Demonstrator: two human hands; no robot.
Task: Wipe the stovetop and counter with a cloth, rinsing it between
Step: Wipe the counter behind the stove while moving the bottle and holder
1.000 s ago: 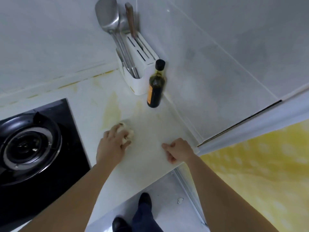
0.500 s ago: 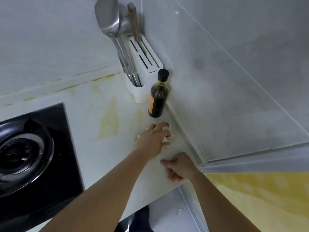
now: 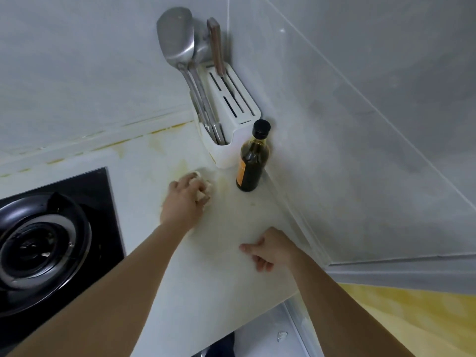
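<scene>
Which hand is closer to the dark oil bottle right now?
Left. The left hand, holding the cloth, is just left of the oil bottle; the right hand rests nearer the counter's front edge.

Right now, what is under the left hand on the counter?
A crumpled beige cloth sits under the left hand, poking out past the fingers onto the stained white counter. The hand covers most of the cloth and the counter beneath.
</scene>
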